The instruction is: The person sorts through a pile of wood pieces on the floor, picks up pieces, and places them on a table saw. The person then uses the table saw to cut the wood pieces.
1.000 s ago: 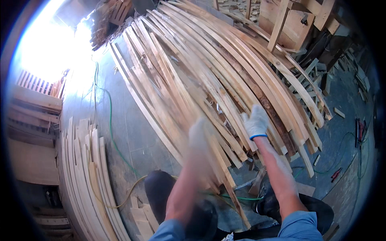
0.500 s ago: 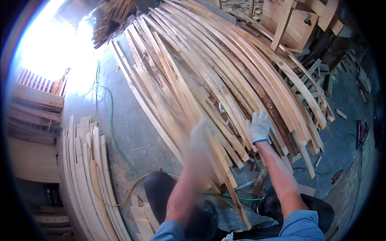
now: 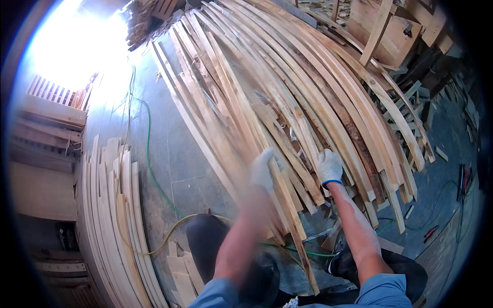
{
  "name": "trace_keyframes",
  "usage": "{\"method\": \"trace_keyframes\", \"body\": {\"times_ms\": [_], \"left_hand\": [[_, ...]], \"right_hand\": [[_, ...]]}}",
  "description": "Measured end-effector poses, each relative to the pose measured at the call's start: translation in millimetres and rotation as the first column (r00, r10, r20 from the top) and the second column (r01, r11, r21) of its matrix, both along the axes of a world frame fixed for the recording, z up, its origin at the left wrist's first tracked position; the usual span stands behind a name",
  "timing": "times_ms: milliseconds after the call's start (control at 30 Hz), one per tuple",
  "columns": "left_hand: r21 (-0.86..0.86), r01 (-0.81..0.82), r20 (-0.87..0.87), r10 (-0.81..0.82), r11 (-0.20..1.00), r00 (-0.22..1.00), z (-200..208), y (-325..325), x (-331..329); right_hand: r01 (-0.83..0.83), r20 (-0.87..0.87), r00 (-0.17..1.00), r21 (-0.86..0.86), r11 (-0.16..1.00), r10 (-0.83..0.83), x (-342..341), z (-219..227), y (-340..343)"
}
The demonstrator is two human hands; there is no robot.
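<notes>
long, pale, narrow wooden slats (image 3: 303, 97) fan out ahead of and beneath both hands — loose and overlapping, so a tug on one could drag its neighbours and pinch fingers. the white-gloved left hand (image 3: 263, 170), forearm angled forward, is blurred; i can't tell its grip. to its right, the white-gloved right hand (image 3: 329, 166) curls down near slat ends, arm outstretched — its hold unclear too.

Gloved left hand (image 3: 263, 170) ahead, forearm (image 3: 241, 233) blurred — gloved right hand (image 3: 329, 167) sharper, loosely curled.
</notes>
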State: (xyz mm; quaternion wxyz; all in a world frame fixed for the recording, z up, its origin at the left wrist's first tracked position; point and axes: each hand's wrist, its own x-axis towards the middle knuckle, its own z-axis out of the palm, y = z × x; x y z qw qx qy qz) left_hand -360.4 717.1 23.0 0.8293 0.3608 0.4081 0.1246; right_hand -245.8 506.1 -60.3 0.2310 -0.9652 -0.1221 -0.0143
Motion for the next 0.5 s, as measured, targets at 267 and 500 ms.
{"method": "trace_keyframes", "body": {"times_ms": [267, 500], "left_hand": [[0.292, 0.11, -0.104, -0.082, 0.95, 0.991, 13, 2, -11], [0.534, 0.143, -0.231, -0.019, 0.833, 0.973, -8, 2, -17]], "right_hand": [[-0.245, 0.012, 0.969, 0.175, 0.953, 0.247, -37, 67, 80], [-0.337, -0.164, 0.887, 0.411, 0.847, 0.433, -72, 42, 104]]}}
